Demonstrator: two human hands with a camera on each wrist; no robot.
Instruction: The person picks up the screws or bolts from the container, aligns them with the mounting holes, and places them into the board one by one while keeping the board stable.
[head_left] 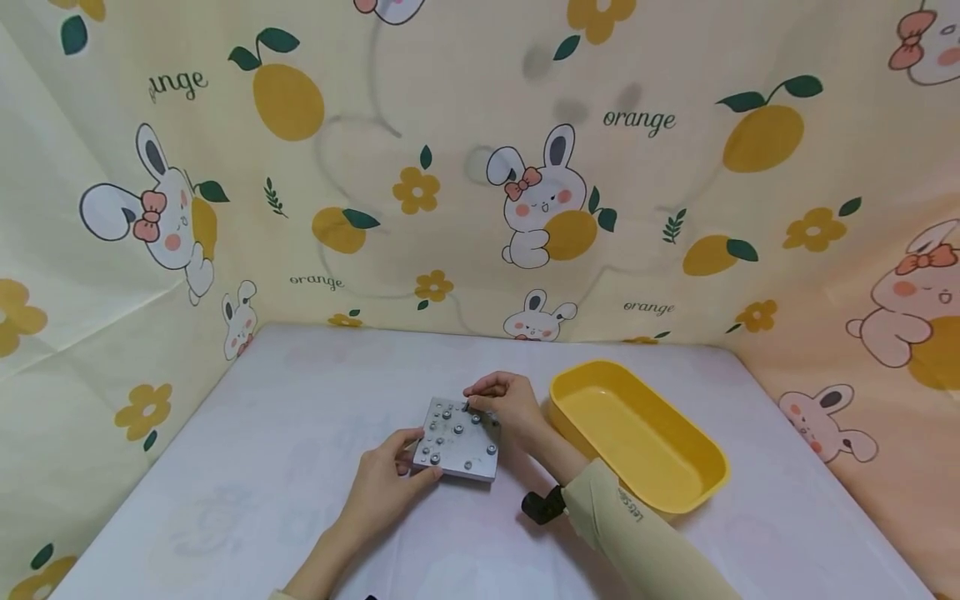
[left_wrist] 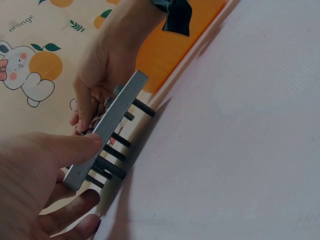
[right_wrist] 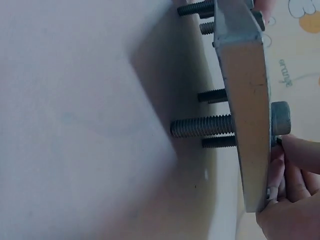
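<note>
A square grey metal plate (head_left: 448, 448) has several socket-head bolts set in it, their heads on the upper face. Threaded shanks (left_wrist: 116, 167) stick out below it in the left wrist view. My left hand (head_left: 381, 479) grips the plate's near left side, thumb (left_wrist: 80, 149) on the edge and fingers underneath. At the far edge, thumb and fingers of my right hand (head_left: 513, 407) pinch a small dark bolt (head_left: 466, 407). Its lower end is hidden in the head view. A thicker bolt (right_wrist: 202, 126) passes through the plate close by in the right wrist view.
Right of the plate stands a yellow tray (head_left: 723, 467), close beside my right forearm. A pale cloth covers the table (head_left: 247, 467). Behind and at the sides hangs a curtain (head_left: 465, 108) printed with rabbits and oranges. A black strap device (head_left: 543, 506) is on my right wrist.
</note>
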